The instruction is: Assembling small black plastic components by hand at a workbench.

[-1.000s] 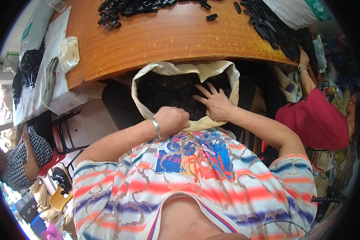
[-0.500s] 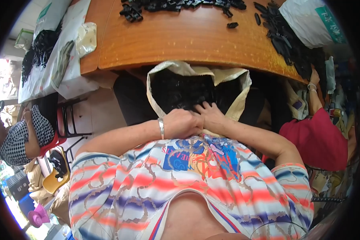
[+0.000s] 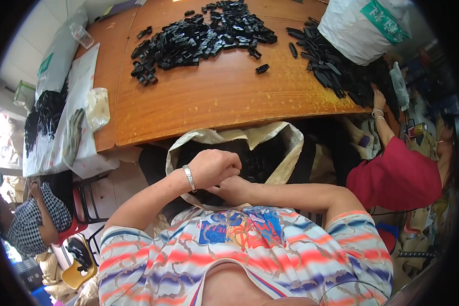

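Note:
A pale woven sack (image 3: 289,157) with its mouth spread wide sits between my lap and the table edge, with black plastic pieces (image 3: 257,162) inside. Over its near side my left hand (image 3: 212,168), with a silver bracelet at the wrist, is curled closed, knuckles up. Just below and against it lies my right hand (image 3: 235,190), its fingers bent in toward the left one and partly hidden. Whatever either hand holds is out of sight or too small to make out.
A heap of black plastic parts (image 3: 204,43) lies on the wooden table (image 3: 188,107). Longer black pieces (image 3: 324,69) spread by a white bag (image 3: 354,30) at right. A co-worker in a red sleeve (image 3: 392,176) reaches in there. Another person (image 3: 43,214) sits at left, near a clear packet (image 3: 98,108).
The view has tilted up, showing more of the table and heap. My left hand has lifted above the sack's opening, and my right fingers, spread before, have drawn in beneath it.

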`<action>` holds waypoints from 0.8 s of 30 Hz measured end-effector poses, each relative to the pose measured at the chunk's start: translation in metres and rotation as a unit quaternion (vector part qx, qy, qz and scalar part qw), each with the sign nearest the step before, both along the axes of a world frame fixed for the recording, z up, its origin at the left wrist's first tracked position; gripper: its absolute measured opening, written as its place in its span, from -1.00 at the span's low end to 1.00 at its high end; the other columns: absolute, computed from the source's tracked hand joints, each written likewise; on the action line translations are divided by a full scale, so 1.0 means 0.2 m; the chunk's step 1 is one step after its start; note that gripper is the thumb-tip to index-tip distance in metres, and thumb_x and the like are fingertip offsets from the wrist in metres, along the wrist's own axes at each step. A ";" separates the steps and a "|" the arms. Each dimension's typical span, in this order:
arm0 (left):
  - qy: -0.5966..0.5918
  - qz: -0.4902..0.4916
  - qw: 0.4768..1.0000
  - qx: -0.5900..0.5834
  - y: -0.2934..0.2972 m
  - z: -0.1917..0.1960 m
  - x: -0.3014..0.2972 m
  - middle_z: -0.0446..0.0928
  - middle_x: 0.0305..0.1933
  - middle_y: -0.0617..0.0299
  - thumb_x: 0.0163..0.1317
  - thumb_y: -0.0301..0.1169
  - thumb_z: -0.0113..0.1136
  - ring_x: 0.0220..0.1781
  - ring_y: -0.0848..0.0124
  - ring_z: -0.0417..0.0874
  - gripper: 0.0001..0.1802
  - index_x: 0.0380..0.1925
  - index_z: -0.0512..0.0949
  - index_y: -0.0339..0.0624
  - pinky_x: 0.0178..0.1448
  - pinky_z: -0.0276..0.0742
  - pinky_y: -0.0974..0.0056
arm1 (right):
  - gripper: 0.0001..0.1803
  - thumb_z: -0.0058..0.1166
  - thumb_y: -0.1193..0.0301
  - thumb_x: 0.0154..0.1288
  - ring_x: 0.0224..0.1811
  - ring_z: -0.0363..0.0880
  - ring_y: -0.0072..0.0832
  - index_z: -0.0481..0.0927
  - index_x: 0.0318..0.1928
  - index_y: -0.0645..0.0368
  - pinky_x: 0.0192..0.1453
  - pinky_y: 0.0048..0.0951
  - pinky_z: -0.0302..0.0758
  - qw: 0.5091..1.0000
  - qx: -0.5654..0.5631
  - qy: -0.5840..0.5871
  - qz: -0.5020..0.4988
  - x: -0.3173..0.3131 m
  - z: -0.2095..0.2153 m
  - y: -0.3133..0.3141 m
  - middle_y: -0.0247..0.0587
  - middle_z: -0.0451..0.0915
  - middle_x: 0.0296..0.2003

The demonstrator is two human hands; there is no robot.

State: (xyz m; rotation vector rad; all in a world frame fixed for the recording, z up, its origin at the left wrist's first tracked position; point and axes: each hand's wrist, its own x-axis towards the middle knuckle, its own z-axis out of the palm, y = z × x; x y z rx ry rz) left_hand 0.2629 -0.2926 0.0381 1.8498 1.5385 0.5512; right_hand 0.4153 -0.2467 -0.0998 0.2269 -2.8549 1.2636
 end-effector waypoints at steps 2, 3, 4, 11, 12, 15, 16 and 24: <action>0.027 0.009 0.999 0.023 0.04 0.02 -0.03 0.62 -0.38 0.10 0.15 -0.34 0.19 -0.30 0.09 0.64 -0.85 -0.33 0.60 -0.15 -0.23 0.54 0.10 | -0.20 0.28 0.32 -0.05 0.03 0.52 -0.04 0.36 0.31 -0.03 0.06 -0.10 0.49 0.988 0.152 -0.015 0.023 0.05 0.20 0.03 0.02 0.30 0.27; 0.041 0.020 0.999 0.019 0.07 0.01 -0.05 0.61 -0.37 0.14 0.14 -0.33 0.22 -0.27 0.11 0.64 -0.84 -0.32 0.60 -0.13 -0.21 0.54 0.11 | -0.26 0.27 0.31 0.01 0.00 0.52 -0.03 0.40 0.29 -0.09 0.04 -0.09 0.49 0.980 0.123 -0.148 0.051 0.04 0.33 0.05 0.01 0.21 0.32; 0.067 0.020 0.996 0.057 0.10 -0.03 -0.07 0.59 -0.34 0.14 0.12 -0.33 0.23 -0.23 0.11 0.62 -0.84 -0.31 0.59 -0.12 -0.17 0.54 0.12 | -0.26 0.27 0.31 0.01 0.00 0.52 -0.03 0.40 0.29 -0.09 0.04 -0.09 0.49 0.980 0.127 -0.145 0.050 0.05 0.36 0.09 0.01 0.21 0.32; 0.282 -0.041 0.942 0.176 0.18 -0.24 -0.14 0.43 -0.20 0.23 0.02 -0.33 0.26 -0.08 0.24 0.47 -0.72 -0.22 0.54 -0.03 -0.11 0.46 0.20 | -0.43 0.28 0.32 0.04 0.10 0.48 -0.14 0.53 0.15 -0.11 0.09 -0.17 0.45 0.984 0.173 -0.012 0.028 0.09 0.33 0.31 -0.07 0.38 0.22; 0.287 -0.023 0.940 0.184 0.18 -0.25 -0.13 0.43 -0.20 0.23 0.05 -0.34 0.21 -0.09 0.25 0.48 -0.71 -0.17 0.55 -0.03 -0.12 0.46 0.20 | -0.46 0.26 0.34 0.06 0.12 0.47 -0.15 0.54 0.13 -0.08 0.08 -0.17 0.45 0.981 0.189 -0.037 0.001 0.08 0.37 0.34 -0.08 0.40 0.18; 0.284 0.021 0.936 0.209 0.20 -0.21 -0.10 0.43 -0.23 0.23 0.08 -0.37 0.18 -0.11 0.26 0.48 -0.70 -0.13 0.57 -0.03 -0.15 0.47 0.22 | -0.50 0.24 0.37 0.09 0.07 0.50 -0.11 0.53 0.10 0.05 0.03 -0.13 0.47 0.957 0.255 -0.068 -0.122 0.07 0.41 0.48 -0.08 0.45 0.06; 0.250 0.032 0.944 0.212 0.20 -0.19 -0.12 0.45 -0.25 0.19 0.11 -0.38 0.19 -0.13 0.22 0.52 -0.70 -0.11 0.58 -0.05 -0.16 0.50 0.20 | -0.48 0.26 0.39 0.08 0.07 0.50 -0.11 0.51 0.12 0.02 0.05 -0.13 0.47 0.961 0.220 -0.086 -0.143 0.07 0.45 0.51 -0.09 0.44 0.09; 0.126 0.123 0.959 0.221 0.46 -0.02 -0.31 0.50 -0.37 0.13 0.14 -0.41 0.21 -0.32 0.11 0.58 -0.80 -0.19 0.57 -0.07 -0.25 0.53 0.15 | -0.90 0.19 0.50 0.12 -0.31 0.62 -0.13 0.62 -0.30 0.19 -0.23 -0.24 0.55 0.950 0.144 0.135 -0.243 -0.03 0.66 0.89 -0.08 0.60 -0.40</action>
